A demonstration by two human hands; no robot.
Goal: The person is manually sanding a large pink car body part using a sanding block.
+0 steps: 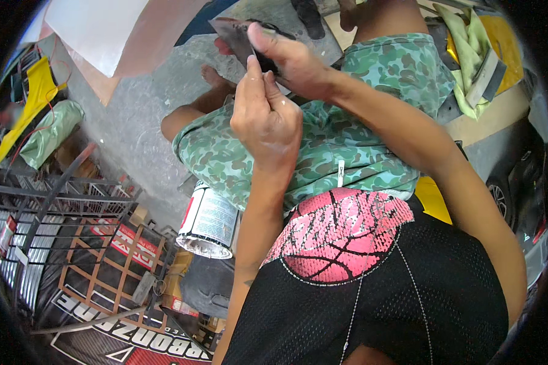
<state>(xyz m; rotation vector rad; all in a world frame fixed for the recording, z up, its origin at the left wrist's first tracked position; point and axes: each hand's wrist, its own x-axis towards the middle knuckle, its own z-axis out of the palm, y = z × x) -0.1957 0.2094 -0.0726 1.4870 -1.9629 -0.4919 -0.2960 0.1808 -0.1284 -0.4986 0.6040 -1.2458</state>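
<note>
Up in front of my camouflage shorts, my right hand (295, 64) grips a thin, dark grey-brown flat sheet (234, 36). Its thumb lies on the near face and some fingertips show past the far edge. Close below, my left hand (266, 112) is closed, with its index fingertip and thumb drawn in at the sheet's lower edge. Whether the sheet is sandpaper or a stiff piece, I cannot make out. Part of it is hidden behind my fingers.
A white can (210, 222) with a messy rim sits at my left leg. At far right, a light green cloth (466, 55) and a flat grey-edged piece (486, 76) lie by yellow parts. White sheeting (97, 30) hangs upper left. A metal rack (49, 201) stands left.
</note>
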